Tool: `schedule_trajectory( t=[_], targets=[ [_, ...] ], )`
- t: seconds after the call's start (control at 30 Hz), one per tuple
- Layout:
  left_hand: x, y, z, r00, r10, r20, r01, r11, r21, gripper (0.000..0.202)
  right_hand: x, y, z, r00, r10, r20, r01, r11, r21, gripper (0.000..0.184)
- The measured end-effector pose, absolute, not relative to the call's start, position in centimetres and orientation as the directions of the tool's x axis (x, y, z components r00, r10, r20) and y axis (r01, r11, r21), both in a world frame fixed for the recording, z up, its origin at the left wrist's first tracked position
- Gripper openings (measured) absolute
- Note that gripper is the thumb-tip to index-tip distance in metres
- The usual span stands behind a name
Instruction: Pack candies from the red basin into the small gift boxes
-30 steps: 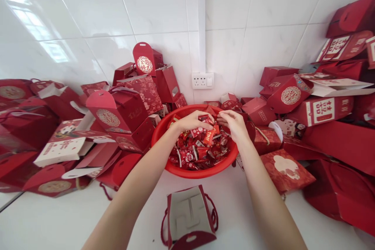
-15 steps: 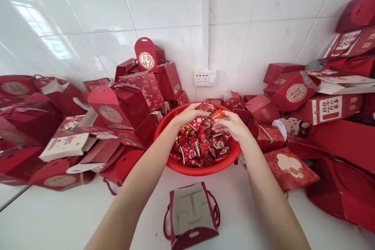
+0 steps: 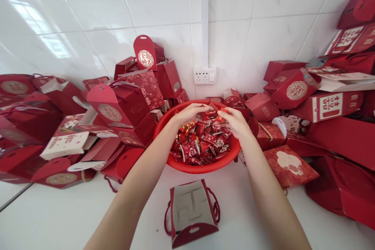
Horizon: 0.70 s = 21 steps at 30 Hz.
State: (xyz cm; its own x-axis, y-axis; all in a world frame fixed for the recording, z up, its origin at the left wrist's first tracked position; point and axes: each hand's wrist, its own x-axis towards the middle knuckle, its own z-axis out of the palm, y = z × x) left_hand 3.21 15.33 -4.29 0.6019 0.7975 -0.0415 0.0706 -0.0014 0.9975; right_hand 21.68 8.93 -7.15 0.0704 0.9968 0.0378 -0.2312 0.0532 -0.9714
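Observation:
A red plastic basin (image 3: 202,169) holds a heap of small wrapped candies (image 3: 202,144), mostly red with some gold. My left hand (image 3: 190,114) lies over the basin's far left part, its fingers stretched out and slightly bent above the candies, thumb apart. My right hand (image 3: 236,123) is at the far right part, thumb and fingers closed on an orange-red wrapped candy (image 3: 222,114). Its other fingers rest near the heap. In front of the basin stands an open red gift box (image 3: 191,203) with cord handles and a pale grey inside; nothing shows in it.
Red gift boxes are piled at the left (image 3: 118,105) and the right (image 3: 295,90), close to the basin's sides. Behind stands a white tiled wall with a socket (image 3: 204,75). A white tabletop (image 3: 155,222) lies beneath everything.
The dotted red candy that was at my left fingers no longer shows there, and those fingers have straightened. My right hand still has the orange-red candy, turned and shifted slightly right.

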Motion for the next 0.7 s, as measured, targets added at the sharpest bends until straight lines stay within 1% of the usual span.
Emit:
schedule_trajectory(
  t=[0.13, 0.23, 0.3, 0.37, 0.47, 0.6, 0.7],
  targets=[
    [3.0, 15.5, -4.7, 0.611, 0.791, -0.041, 0.178, -0.087, 0.980, 0.021, 21.6, 9.0, -7.2, 0.155, 0.986, 0.065, -0.219, 0.098, -0.971, 0.024],
    [3.0, 15.5, -5.0, 0.625, 0.777, -0.070, 0.281, -0.140, 0.949, 0.026, 21.5, 9.0, -7.3, 0.182, 0.979, 0.096, -0.193, 0.132, -0.972, 0.026],
    [3.0, 15.4, -5.1, 0.624, 0.775, -0.100, 0.328, -0.144, 0.934, 0.031, 21.5, 9.0, -7.5, 0.191, 0.974, 0.119, -0.184, 0.155, -0.971, 0.027],
    [3.1, 15.4, -5.1, 0.621, 0.774, -0.123, 0.341, -0.125, 0.932, 0.032, 21.5, 9.2, -7.8, 0.190, 0.970, 0.150, -0.172, 0.183, -0.968, 0.027],
    [3.3, 15.3, -5.2, 0.650, 0.751, -0.118, 0.314, -0.124, 0.941, 0.027, 21.7, 9.7, -8.2, 0.186, 0.964, 0.191, -0.111, 0.214, -0.971, 0.026],
    [3.5, 15.2, -5.4, 0.721, 0.680, -0.136, 0.286, -0.113, 0.952, 0.023, 21.8, 10.0, -8.5, 0.138, 0.978, 0.159, -0.072, 0.170, -0.983, 0.026],
    [3.7, 15.2, -5.7, 0.690, 0.701, -0.177, 0.329, -0.086, 0.941, 0.022, 21.8, 10.0, -8.5, 0.113, 0.984, 0.136, -0.075, 0.145, -0.987, 0.026]
  ],
)
